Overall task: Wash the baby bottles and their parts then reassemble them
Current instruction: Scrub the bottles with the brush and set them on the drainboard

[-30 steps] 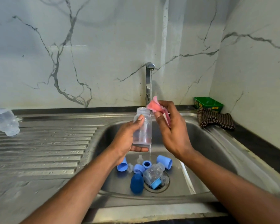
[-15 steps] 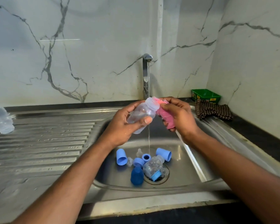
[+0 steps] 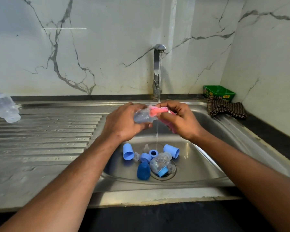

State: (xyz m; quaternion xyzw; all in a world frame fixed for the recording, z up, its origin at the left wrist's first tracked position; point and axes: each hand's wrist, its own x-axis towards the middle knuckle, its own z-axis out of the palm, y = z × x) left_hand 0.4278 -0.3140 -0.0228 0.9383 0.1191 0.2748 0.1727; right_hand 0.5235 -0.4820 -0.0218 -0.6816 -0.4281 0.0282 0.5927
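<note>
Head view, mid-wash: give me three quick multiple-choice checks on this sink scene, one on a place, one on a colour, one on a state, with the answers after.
1. Where does the spare clear bottle lie?
A. on the draining board at far left
B. in the green tub
C. on the checked cloth

2. What colour is the sponge in the right hand?
A. yellow
B. pink
C. green

3. What state is the tap in?
A. off
B. covered by a cloth
C. running

Answers:
1 A, it rests on the ribbed steel beside the sink basin.
2 B, pink shows between the fingers, pressed against the bottle that the left hand grips.
3 C, a thin stream falls from the spout past the hands into the basin.
</note>
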